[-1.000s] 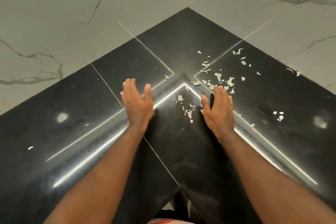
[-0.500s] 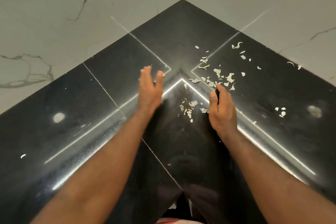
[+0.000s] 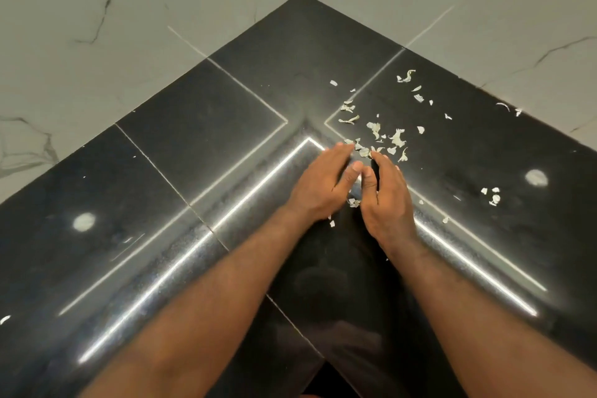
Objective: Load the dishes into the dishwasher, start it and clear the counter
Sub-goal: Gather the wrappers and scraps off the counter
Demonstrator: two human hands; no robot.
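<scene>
Counter [image 3: 193, 145] of glossy black stone, meeting in a corner below a pale marbled wall [image 3: 97, 10]. Pale scraps [image 3: 374, 131] strewn on it just right of the corner, the nearest touching the fingertips, a few lying between the wrists, a small cluster [image 3: 492, 195] well apart to the right. Left hand [image 3: 319, 186] low over the stone, fingers straight and together, gripping nothing. Right hand [image 3: 389, 200] just beside it on its edge, thumbs almost touching, fingers loosely cupped towards the scraps, nothing pinched.
</scene>
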